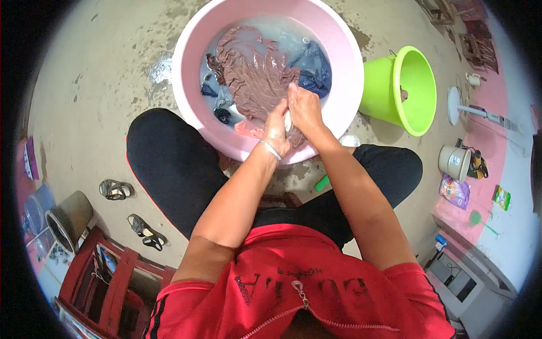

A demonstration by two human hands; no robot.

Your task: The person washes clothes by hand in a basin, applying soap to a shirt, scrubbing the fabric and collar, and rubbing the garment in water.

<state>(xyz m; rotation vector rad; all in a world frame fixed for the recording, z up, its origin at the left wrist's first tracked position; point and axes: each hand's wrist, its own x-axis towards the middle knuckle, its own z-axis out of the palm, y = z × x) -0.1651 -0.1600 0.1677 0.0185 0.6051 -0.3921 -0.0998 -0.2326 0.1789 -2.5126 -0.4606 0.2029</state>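
A pink round basin [345,84] holds cloudy water and soaking clothes. Across its middle spreads a wet brown garment [254,72] with thin pale lines. My left hand [277,125], with a pale bracelet at the wrist, grips part of that garment near the basin's front rim. Close against it, my right hand [305,108] also grips the brown cloth, its fingers pointing away from me. A small white object [288,121], possibly a bar of soap, shows between the two hands. Dark blue cloth [315,70] lies to the right in the water, and a salmon-pink cloth [249,129] near the front.
A lime-green bucket [381,89] leans open to the right of the basin. Black sandals [116,189] lie on the wet-spotted floor [97,93] at left. A dark red wooden frame [114,292] stands lower left. A pale bucket [454,163] and packets are along the right wall.
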